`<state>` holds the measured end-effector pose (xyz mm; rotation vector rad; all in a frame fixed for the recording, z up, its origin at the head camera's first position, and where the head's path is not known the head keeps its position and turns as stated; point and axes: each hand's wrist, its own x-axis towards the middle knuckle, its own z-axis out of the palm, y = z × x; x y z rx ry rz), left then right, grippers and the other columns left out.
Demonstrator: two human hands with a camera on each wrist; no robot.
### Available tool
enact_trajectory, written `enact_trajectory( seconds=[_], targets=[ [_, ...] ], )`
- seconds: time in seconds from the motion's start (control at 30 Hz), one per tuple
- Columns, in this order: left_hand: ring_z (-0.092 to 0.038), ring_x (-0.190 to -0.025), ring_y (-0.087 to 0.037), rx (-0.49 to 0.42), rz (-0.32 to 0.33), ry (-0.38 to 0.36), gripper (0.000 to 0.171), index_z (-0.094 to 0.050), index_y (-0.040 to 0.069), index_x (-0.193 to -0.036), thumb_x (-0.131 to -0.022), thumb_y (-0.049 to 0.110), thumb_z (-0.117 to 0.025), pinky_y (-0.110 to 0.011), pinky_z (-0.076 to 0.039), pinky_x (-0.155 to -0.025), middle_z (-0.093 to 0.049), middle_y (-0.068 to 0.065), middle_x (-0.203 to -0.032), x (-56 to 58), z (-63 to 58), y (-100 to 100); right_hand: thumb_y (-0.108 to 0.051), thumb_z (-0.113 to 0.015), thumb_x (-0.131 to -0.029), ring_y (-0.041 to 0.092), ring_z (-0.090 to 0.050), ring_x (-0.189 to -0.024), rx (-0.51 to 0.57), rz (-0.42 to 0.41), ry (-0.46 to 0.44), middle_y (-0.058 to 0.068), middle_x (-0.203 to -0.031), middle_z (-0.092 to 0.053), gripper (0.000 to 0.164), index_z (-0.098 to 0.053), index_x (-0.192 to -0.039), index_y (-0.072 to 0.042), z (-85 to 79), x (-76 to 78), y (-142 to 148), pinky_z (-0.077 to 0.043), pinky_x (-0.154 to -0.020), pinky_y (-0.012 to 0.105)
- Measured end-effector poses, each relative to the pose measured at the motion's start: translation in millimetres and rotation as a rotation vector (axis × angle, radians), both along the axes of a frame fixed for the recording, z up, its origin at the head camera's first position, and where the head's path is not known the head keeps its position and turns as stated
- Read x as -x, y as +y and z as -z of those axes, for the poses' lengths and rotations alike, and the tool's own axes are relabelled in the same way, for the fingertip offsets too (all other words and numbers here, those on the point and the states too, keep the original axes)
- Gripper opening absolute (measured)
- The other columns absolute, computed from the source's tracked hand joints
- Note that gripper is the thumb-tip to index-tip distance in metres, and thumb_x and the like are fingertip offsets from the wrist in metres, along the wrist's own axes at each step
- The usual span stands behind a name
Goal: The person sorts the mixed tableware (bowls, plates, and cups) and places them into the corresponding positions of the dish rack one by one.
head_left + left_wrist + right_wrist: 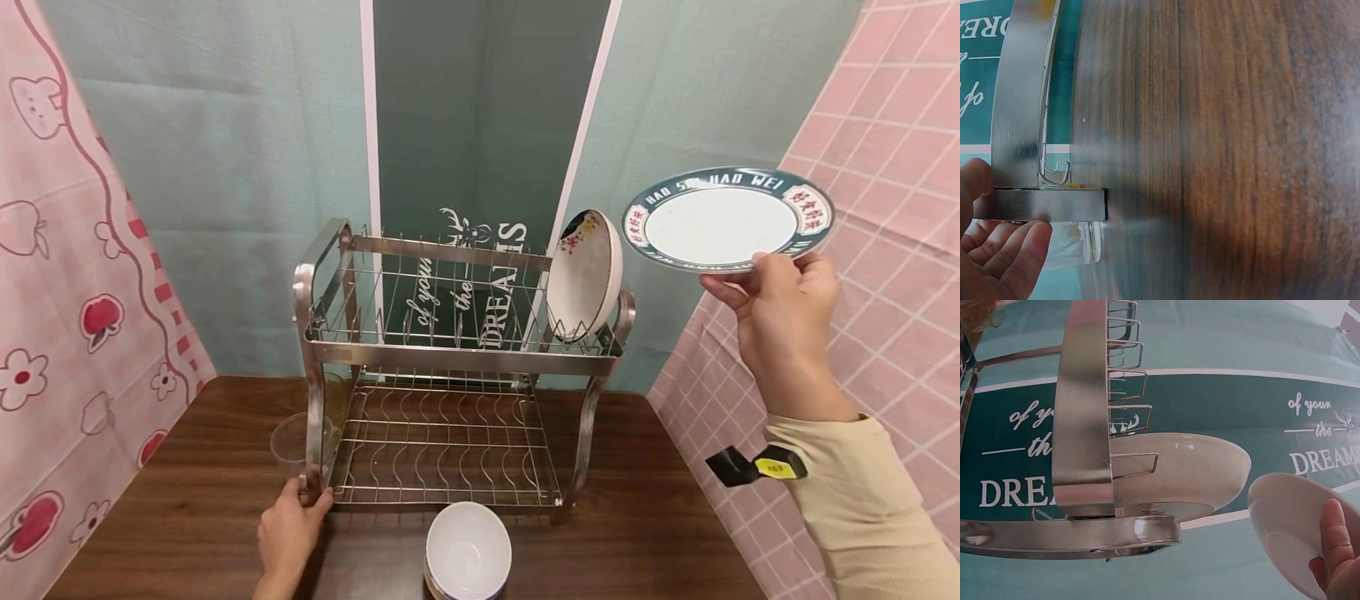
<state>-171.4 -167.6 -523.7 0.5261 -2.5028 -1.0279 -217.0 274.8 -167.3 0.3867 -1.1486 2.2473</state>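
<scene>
A two-tier metal dish rack stands on the brown table. My left hand grips the foot of its left front leg, with thumb and fingers on opposite sides of the metal bar in the left wrist view. Up to the right of the rack, my right hand pinches the near rim of a white plate with a dark green lettered border. Its pale underside shows in the right wrist view, apart from the rack. A flower-patterned bowl leans on edge at the upper tier's right end.
A white bowl sits in front of the rack, near the bottom of the head view. Beside the rack's left leg stands a clear cup. Green cloth hangs behind, and pink patterned cloths flank both sides.
</scene>
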Motion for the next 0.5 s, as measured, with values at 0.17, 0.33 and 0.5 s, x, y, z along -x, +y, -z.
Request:
enact_trajectory(
  seconds=[0.17,0.33,0.5],
  targets=[
    [-0.056,-0.074,-0.053,-0.005,0.005,-0.003,0.029,-0.057,0.004,-0.087,-0.075,0.026,-0.071,-0.057,-0.04,-0.058,-0.064,-0.023,-0.079,-1.0,0.1,1,0.016,-0.029,-0.083,0.031,-0.064,-0.061,-0.017,0.006,0.007,0.022,-0.099,-0.053,0.037,-0.033,-0.116,0.002,-2.5,0.4,-4,-0.053,-0.054,0.038],
    [-0.056,-0.074,-0.054,0.006,-0.009,0.011,0.029,-0.057,0.004,-0.086,-0.074,0.026,-0.072,-0.058,-0.04,-0.058,-0.064,-0.024,-0.079,-1.3,-0.3,0,0.016,-0.029,-0.082,0.03,-0.065,-0.065,-0.061,0.037,-0.007,0.021,-0.109,-0.049,0.041,-0.03,-0.119,-0.001,-6.5,1.7,-10,-0.053,-0.056,0.038],
    [-0.055,-0.073,-0.054,0.009,-0.007,0.013,0.03,-0.057,0.004,-0.087,-0.074,0.026,-0.072,-0.057,-0.04,-0.057,-0.063,-0.025,-0.078,-1.8,-1.1,0,0.012,-0.029,-0.081,0.028,-0.066,-0.067,-0.114,0.109,-0.039,0.02,-0.115,-0.048,0.042,-0.031,-0.121,-0.003,-9.5,2.8,-17,-0.052,-0.053,0.036]
  ],
)
